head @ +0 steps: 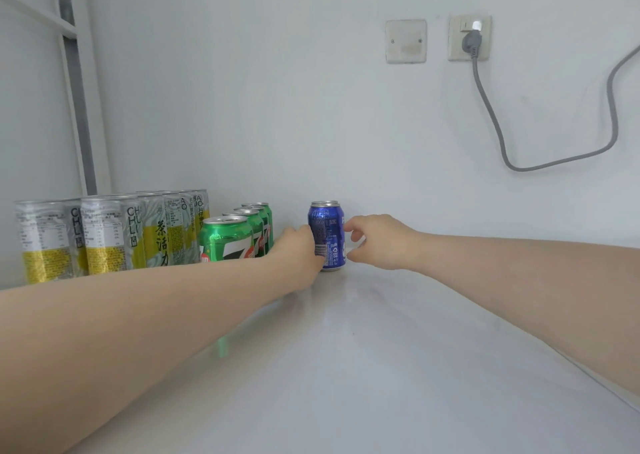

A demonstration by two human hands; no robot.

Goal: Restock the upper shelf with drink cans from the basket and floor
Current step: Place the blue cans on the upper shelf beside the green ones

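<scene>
Now, blue can [327, 225] upright, barcode toward you, your left hand [298, 252] gripping it, right hand [379, 242] cupped beside, hold unclear, 7UP cans [225, 238] left of both.

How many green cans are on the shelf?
4 green cans, in one row running front to back, left of the blue can: front one in full, three behind it partly hidden. More may be hidden.
</scene>
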